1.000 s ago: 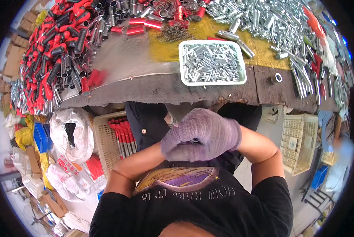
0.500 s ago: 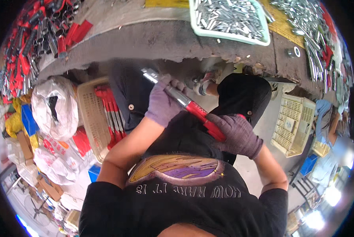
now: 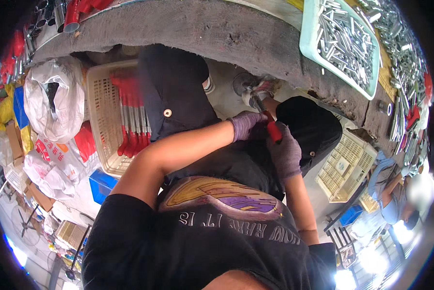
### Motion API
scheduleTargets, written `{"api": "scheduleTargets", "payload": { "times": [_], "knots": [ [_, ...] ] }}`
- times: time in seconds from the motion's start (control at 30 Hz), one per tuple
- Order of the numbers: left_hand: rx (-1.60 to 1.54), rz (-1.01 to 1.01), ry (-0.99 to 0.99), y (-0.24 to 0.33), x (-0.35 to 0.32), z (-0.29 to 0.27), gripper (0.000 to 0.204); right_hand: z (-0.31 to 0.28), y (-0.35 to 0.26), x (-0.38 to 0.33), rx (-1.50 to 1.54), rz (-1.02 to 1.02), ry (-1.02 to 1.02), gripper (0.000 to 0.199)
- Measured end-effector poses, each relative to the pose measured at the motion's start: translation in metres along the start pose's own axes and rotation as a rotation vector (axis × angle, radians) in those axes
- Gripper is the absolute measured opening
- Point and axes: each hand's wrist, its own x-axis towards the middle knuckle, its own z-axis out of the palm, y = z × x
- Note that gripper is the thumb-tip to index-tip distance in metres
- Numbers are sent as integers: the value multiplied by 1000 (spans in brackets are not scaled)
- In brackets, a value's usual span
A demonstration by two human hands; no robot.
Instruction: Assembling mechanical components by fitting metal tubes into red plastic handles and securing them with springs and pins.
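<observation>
Slippage is the risk we see first: both gloved hands are closed on 1 slim tool (image 3: 270,123) just right of the frame's centre, low over the lap and under the table edge (image 3: 217,29). Our left hand (image 3: 246,124) wraps the metal shaft end, our right hand (image 3: 285,153) clamps the red handle from below — knit fabric on smooth plastic and steel gives little bite, so in our judgement a hard twist or pull could let the piece jump free and drop to the floor between the knees. The work also sits close to the thigh, so a slip could drive the steel tip into the leg.

Materials differ sharply. The gloves are soft grey-purple knit, the handle is glossy red and rounded, the shaft is thin and bright. The table edge is rough, grey and curved across the top of the frame. A pale green tray (image 3: 308,34) at upper right holds many short silver rods. A cream lattice basket (image 3: 101,96) at left holds more red-handled tools, and a second cream basket (image 3: 345,166) lies at right.
</observation>
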Motion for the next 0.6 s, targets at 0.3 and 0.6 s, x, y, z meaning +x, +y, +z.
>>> {"api": "scheduleTargets", "payload": {
  "times": [0.3, 0.6],
  "knots": [
    [174, 36, 173, 13, -2, 17, 20, 9, 1, 20, -45, 47, -34, 42],
    [563, 318, 338, 31, -13, 36, 29, -15, -16, 52, -33, 41, -78, 43]
  ]
}}
